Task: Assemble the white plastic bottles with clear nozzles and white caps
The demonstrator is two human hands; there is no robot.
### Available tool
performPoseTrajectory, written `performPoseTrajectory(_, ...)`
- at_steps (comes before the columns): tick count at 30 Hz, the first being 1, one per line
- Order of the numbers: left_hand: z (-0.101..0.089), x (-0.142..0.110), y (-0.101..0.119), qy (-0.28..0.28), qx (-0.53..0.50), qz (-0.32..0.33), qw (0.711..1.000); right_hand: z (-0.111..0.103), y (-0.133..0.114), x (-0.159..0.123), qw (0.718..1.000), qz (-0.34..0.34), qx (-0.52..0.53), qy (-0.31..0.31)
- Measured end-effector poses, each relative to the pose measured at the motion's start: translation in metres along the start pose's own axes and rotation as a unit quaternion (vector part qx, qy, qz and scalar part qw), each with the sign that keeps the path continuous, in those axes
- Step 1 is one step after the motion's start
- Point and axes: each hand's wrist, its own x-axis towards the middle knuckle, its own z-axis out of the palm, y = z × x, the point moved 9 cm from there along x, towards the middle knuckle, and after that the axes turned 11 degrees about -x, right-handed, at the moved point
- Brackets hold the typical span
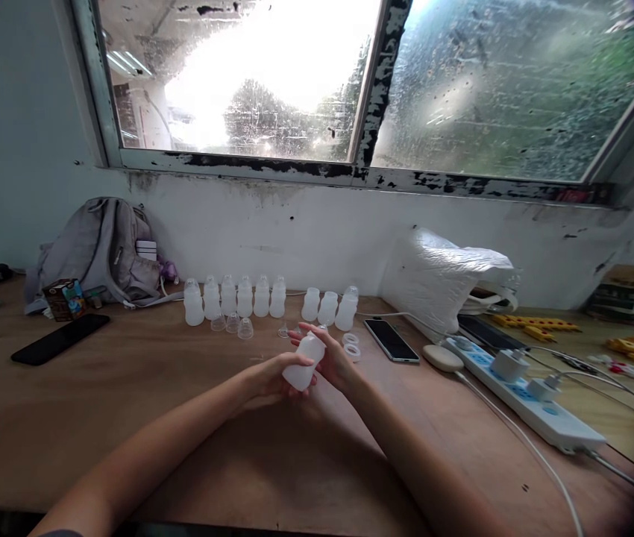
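You sit at a wooden table (127, 403) that runs under a window; its near edge lies just below your forearms. At the far left against the wall slumps a grey backpack (101, 250), with a small carton (64, 298) in front of it and a black phone (60, 338) lying flat nearer you. The broad stretch of table left of your arms is open.

Along the wall stands a row of six capped white bottles (236, 297), then three more bottles (329, 306) a little apart to the right. Three clear caps (232, 324) sit before the row.

Your left hand (272, 374) and right hand (333, 358) meet at the centre, fingers of both closed around one white bottle (306, 362), held tilted just above the table. Two white rings (351, 344) lie just beyond your right hand.

Rightward lie a second phone (391, 340), a white plastic bag (445, 280) and a power strip (523, 395) with cables crowding that side.
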Motion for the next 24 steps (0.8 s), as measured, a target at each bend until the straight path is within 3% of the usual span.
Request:
performPoseTrajectory(1, -0.002, -0.001, 0.001, 0.022, 0.021, 0.0, 1.0, 0.0, 0.003, 0.0, 1.0, 0.008, 0.009, 0.016)
performPoseTrajectory(4, -0.027, -0.008, 0.012, 0.188, 0.146, 0.04, 0.97, -0.013, 0.007, 0.0, 0.993, -0.01, 0.004, 0.121)
performPoseTrajectory(5, -0.029, -0.01, 0.015, 0.211, 0.152, 0.045, 0.965, -0.015, 0.006, 0.0, 0.99, -0.02, 0.009, 0.14)
performPoseTrajectory(6, -0.028, -0.009, 0.014, 0.205, 0.12, 0.039, 0.971, -0.014, 0.004, 0.0, 0.99, -0.026, 0.022, 0.137)
performPoseTrajectory(8, -0.011, -0.006, 0.006, 0.113, -0.038, -0.001, 0.993, -0.005, 0.0, 0.0, 0.995, -0.024, 0.064, 0.078)
performPoseTrajectory(10, 0.013, -0.006, 0.007, 0.002, -0.211, -0.037, 0.977, 0.005, -0.008, -0.002, 0.995, -0.023, 0.097, 0.008)
performPoseTrajectory(12, 0.025, -0.009, 0.011, -0.046, -0.278, -0.047, 0.958, 0.007, -0.013, -0.004, 0.994, -0.024, 0.104, -0.024)
performPoseTrajectory(15, 0.016, -0.007, 0.011, 0.015, -0.2, -0.027, 0.979, 0.0, -0.011, -0.004, 0.996, -0.017, 0.087, 0.002)
performPoseTrajectory(18, 0.001, -0.005, 0.018, 0.106, -0.071, 0.046, 0.991, -0.005, -0.012, -0.002, 0.997, -0.038, 0.05, 0.04)
performPoseTrajectory(21, -0.005, -0.009, 0.029, 0.166, 0.052, 0.121, 0.977, -0.005, -0.023, -0.005, 0.994, -0.092, 0.008, 0.059)
performPoseTrajectory(24, -0.007, -0.014, 0.031, 0.199, 0.123, 0.148, 0.961, -0.004, -0.032, -0.009, 0.989, -0.119, -0.035, 0.075)
